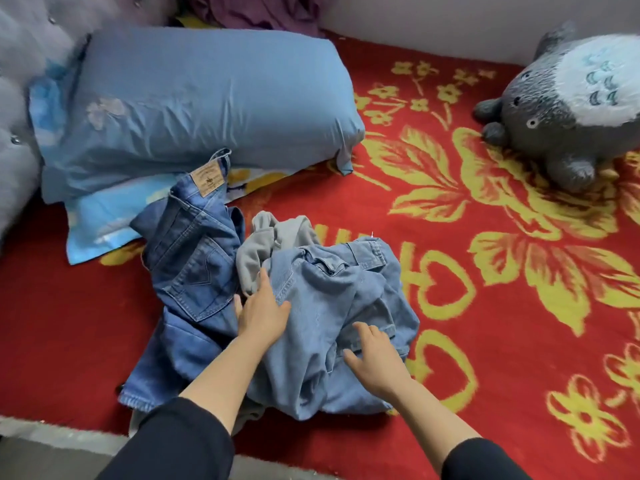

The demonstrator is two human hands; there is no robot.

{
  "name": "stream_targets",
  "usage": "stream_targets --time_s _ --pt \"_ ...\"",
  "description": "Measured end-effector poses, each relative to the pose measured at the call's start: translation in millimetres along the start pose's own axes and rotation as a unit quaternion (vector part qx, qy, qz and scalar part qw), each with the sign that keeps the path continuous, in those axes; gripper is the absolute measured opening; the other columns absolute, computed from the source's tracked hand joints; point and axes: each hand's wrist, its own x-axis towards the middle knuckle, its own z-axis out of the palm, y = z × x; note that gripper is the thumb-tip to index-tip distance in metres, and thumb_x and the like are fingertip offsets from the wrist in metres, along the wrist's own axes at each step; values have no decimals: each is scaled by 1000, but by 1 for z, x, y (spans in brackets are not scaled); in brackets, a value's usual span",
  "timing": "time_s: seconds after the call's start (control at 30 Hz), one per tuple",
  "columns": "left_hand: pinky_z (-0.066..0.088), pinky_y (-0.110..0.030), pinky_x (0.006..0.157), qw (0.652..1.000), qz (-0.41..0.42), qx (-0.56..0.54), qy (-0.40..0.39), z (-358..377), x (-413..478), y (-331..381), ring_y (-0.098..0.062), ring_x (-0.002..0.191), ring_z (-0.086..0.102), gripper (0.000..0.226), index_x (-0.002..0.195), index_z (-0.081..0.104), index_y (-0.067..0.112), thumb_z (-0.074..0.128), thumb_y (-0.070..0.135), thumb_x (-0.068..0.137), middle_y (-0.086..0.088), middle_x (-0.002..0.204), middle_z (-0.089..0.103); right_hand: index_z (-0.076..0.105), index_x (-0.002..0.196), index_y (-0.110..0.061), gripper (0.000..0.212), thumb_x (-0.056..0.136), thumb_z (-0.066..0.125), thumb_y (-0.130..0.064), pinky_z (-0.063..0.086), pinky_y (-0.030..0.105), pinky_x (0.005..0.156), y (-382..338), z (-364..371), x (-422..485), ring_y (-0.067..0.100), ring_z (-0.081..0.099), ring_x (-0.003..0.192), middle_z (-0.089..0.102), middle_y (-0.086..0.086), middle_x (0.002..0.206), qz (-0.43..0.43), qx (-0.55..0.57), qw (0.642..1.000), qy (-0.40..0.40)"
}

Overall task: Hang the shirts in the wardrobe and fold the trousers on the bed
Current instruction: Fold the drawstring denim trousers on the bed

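Centre frame, on red flowered bed blanket (69, 323): crumpled light-blue denim garment (332, 299). Left hand (261, 315) and right hand (375, 358) rest flat on it, fingers loosely spread. Dark-blue jeans (194, 271) lie just left; tan waistband patch (207, 178), print unreadable.

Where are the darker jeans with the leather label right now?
In the head view the darker jeans lie crumpled left of centre on the red blanket, just in front of the blue pillow, beside the lighter denim that the left hand touches.
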Motion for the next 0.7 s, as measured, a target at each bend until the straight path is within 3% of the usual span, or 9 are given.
stream_targets --time_s 0.07,0.13,0.2,0.3,0.4,0.47,0.53,0.63,0.7 --pt "39 -39 92 997 50 -52 -24 0 3 5 -32 101 58 33 113 61 18 49 9 84 -12 90 66 48 118 -14 30 93 50 -31 42 38 92 3 -3 14 25 51 111 55 5 116 21 70 997 21" --pt "42 -37 68 981 114 -123 -93 1 -1 9 -20 70 54 23 80 65 14 46 1 78 -1 64 54 51 115 -16 29 95 50 -37 43 33 85 2 -9 28 20 56 102 59 2 111 75 173 981 46" --pt "44 -30 68 949 160 -174 -210 5 -14 12 -9 69 52 39 88 74 20 43 -2 78 9 72 64 53 118 -13 41 94 50 -46 43 31 82 0 -16 42 16 56 98 61 4 115 147 303 940 53" --pt "49 -32 88 901 224 -173 -328 16 -35 11 -1 93 60 49 103 74 21 42 -4 76 17 97 68 57 109 -6 58 86 55 -59 51 38 78 -9 -24 61 19 57 93 61 16 110 223 476 850 26" --pt "40 -14 74 880 259 -129 -376 27 -51 8 15 74 50 47 92 64 34 42 -4 73 24 68 57 47 125 -12 71 73 73 -53 48 37 85 -15 -21 66 21 56 103 56 3 120 243 467 849 30" --pt "37 -8 72 870 244 -127 -409 31 -57 5 17 72 50 46 93 65 33 43 -3 74 21 78 64 52 114 -6 46 76 73 -21 48 25 63 -14 -15 66 18 59 80 62 8 102 231 454 859 45" --pt "43 -13 78 857 225 -131 -445 29 -56 -1 13 82 55 47 105 71 21 43 2 73 18 90 71 52 76 -11 10 77 58 -3 34 18 42 -14 -18 59 12 44 51 54 3 67 226 465 855 46" --pt "48 -18 76 873 147 -175 -431 16 -46 -5 0 81 59 41 99 76 13 45 -2 76 2 97 72 40 53 -18 29 71 42 4 22 22 45 1 -32 44 13 28 45 32 -3 50 237 533 810 51" --pt "53 -24 80 908 19 -264 -324 7 -37 -7 -14 80 65 36 80 76 10 44 -7 80 -10 88 74 50 47 -20 37 66 35 8 24 23 46 17 -41 25 13 30 43 33 -2 48 235 583 777 30"
